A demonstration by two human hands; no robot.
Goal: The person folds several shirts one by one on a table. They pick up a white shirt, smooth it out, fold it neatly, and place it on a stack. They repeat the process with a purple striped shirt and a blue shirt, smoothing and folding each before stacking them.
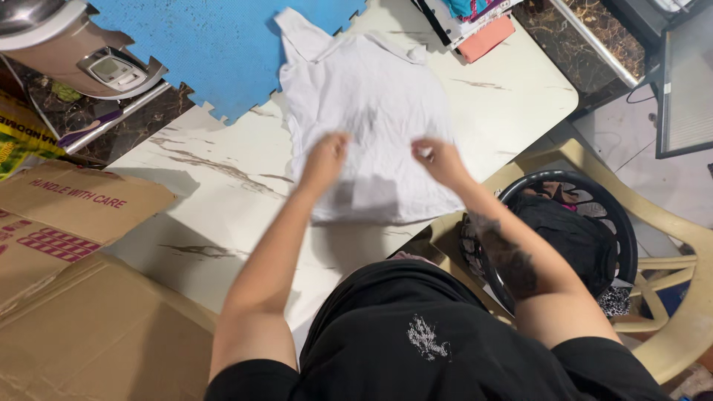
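Here both the left hand [324, 157] and right hand [438, 158] pinch the white shirt [371, 96].

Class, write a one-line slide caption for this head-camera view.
Left hand and right hand rest on a white shirt spread on a marble-patterned table, beside a black laundry basket.

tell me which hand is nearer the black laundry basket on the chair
Right. The right hand rests on the white shirt just up and left of the black laundry basket. The left hand is on the shirt too, farther left, beyond the right hand.
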